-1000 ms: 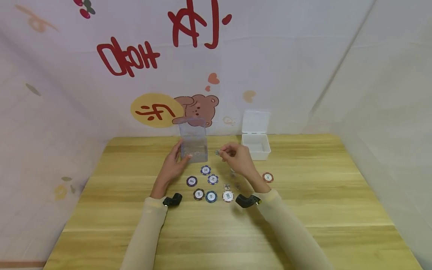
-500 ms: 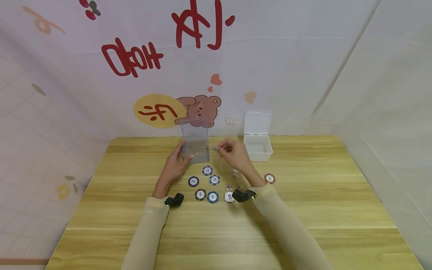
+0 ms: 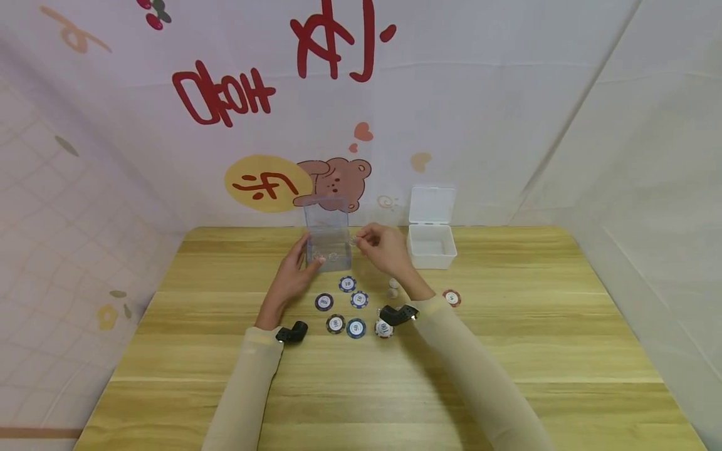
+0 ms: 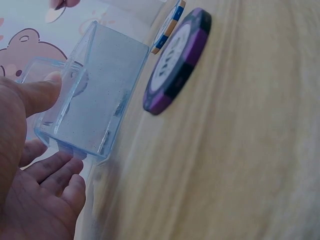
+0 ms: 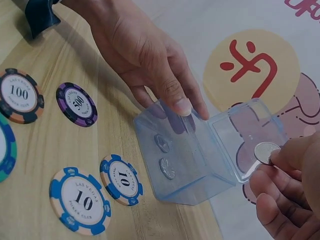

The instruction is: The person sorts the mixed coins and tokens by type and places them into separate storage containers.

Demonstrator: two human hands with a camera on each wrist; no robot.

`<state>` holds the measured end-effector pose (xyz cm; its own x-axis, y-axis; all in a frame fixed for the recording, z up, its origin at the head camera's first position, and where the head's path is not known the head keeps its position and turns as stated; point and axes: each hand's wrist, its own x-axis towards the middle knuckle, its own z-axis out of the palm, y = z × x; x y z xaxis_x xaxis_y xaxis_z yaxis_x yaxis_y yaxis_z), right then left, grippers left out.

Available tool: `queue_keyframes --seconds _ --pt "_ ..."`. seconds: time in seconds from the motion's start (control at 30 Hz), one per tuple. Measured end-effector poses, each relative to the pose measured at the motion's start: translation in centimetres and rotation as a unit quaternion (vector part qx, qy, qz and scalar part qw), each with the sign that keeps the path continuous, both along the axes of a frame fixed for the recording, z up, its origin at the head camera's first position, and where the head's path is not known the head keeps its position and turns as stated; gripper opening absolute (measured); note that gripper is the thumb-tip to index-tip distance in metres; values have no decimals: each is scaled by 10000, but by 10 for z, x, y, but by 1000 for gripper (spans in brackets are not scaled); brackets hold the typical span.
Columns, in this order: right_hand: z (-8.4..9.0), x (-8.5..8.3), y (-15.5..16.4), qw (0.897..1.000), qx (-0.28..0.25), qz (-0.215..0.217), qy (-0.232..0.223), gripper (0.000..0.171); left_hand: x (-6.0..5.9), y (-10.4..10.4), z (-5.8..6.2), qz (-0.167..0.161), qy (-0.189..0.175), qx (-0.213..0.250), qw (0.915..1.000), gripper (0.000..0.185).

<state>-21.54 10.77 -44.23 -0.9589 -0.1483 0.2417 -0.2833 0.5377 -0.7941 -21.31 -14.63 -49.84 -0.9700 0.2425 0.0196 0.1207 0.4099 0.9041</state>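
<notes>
Fingers (image 5: 272, 184) of the right hand (image 3: 385, 247) are pinched together on a silvery coin (image 5: 264, 151), held up just beside the clear box (image 5: 195, 189). That box is steadied by the left hand (image 3: 292, 274): thumb at the rim, other fingers against the outer side, lid (image 5: 237, 142) raised. Two coins (image 5: 167, 169) are seen inside, near the left thumb. Poker chips (image 5: 80, 200) are spread on the tabletop (image 3: 316, 394), on the near side of both hands' fingers; white box (image 3: 432, 259), lid also up, is set right of the right fingers. Step in hand, as judged: delivery of the coin to the clear box. Next move likely calls for a short shift left over the opening, then the pinch eased.
</notes>
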Motion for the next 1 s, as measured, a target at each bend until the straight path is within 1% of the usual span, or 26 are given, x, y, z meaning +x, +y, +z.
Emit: queue_keyframes --seconds 0.23,0.33,0.6,0.87,1.0 --pt "-2 -9 -7 9995 294 25 102 11 0 0 -1 2 -5 -23 10000 83" --pt "-3 -14 -10 9990 431 5 73 12 -1 0 -1 33 3 -6 10000 83" --pt "-9 -25 -19 9990 419 123 -22 11 -2 -1 -1 25 35 38 10000 83" --pt "-11 -28 -23 9984 554 104 -56 12 -1 -1 0 35 60 44 10000 83" --pt "-12 -28 -21 9988 461 134 -133 12 0 0 0 21 38 68 10000 83"
